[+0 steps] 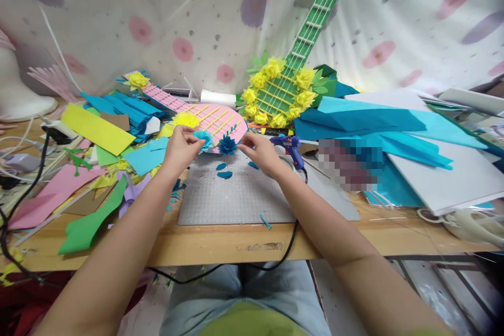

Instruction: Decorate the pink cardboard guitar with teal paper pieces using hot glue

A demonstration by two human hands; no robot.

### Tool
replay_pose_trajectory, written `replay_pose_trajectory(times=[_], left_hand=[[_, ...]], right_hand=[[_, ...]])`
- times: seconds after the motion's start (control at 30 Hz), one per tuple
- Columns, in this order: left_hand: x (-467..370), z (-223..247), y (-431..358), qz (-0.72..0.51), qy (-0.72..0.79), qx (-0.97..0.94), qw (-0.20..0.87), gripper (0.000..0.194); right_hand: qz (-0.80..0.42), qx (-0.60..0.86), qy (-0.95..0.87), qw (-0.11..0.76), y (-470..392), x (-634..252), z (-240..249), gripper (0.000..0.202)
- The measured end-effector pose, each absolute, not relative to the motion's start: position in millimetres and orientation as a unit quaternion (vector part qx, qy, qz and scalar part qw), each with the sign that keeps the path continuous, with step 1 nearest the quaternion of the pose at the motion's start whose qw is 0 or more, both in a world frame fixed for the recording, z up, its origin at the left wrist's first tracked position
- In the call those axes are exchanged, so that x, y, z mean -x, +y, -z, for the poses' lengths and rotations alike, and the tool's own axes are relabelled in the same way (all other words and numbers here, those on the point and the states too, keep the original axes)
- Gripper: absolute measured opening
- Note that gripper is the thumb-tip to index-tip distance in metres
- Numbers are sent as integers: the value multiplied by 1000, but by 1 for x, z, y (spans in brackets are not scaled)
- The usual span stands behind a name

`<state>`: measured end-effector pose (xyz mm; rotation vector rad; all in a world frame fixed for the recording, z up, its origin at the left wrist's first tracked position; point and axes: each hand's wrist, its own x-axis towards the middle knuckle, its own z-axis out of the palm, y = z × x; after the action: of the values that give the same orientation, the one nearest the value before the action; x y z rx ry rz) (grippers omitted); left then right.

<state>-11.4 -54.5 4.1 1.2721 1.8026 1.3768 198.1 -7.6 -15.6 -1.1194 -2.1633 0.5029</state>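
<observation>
A pink paper guitar (220,116) with yellow strips across its body lies at the back of the grey cutting mat (236,199). On its near edge sit a light blue paper flower (203,139) and a dark blue paper flower (227,145), beside a yellow paper flower (186,119). My left hand (183,148) pinches the left side of the light blue flower. From the right, my right hand (260,152) has its bent fingertips closed at the edge of the dark blue flower. Loose dark blue petals (224,174) lie on the mat below.
A blue glue gun (290,148) stands right of my right hand, its black cable (293,241) running over the table edge. Behind, a green paper guitar (303,52) with yellow flowers leans against the curtain. Coloured paper scraps (94,215) cover the left; blue sheets (362,115) the right.
</observation>
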Motion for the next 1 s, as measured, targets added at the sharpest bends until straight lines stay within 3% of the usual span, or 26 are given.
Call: replay_pose_trajectory(times=[0.07, 0.37, 1.0], left_hand=[[12, -6, -55, -509, 670, -470, 265, 35], [21, -3, -54, -503, 668, -476, 271, 36], [18, 5, -54, -498, 666, -486, 268, 33]], right_hand=[[-172, 390, -837, 342, -4, -178, 19, 6], [-104, 335, -876, 332, 11, -142, 46, 49], [-82, 325, -859, 388, 11, -133, 66, 56]])
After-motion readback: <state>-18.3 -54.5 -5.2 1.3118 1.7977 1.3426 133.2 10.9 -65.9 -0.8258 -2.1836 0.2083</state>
